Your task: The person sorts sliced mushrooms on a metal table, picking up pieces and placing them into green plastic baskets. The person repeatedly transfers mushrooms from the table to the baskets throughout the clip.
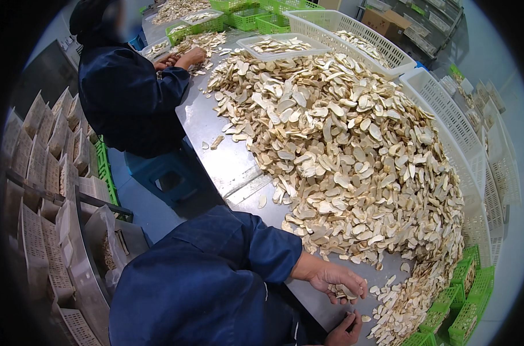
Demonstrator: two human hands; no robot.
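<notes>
My left hand is curled around a few pale, dried-looking slices, perhaps mushroom, above the metal table. Below it, near the bottom edge, my right hand has thumb and fingers slightly apart with nothing seen between them; its lower part is cut off. One small slice lies just beyond its fingertips. A large heap of slices covers much of the table. A lower spread of smaller slices lies to the right of both hands.
Green plastic baskets stand at the lower right. White perforated crates line the heap's far side, and a shallow white tray rests at its top. A co-worker handles slices at the upper left, beside a blue stool. Racked crates stand left.
</notes>
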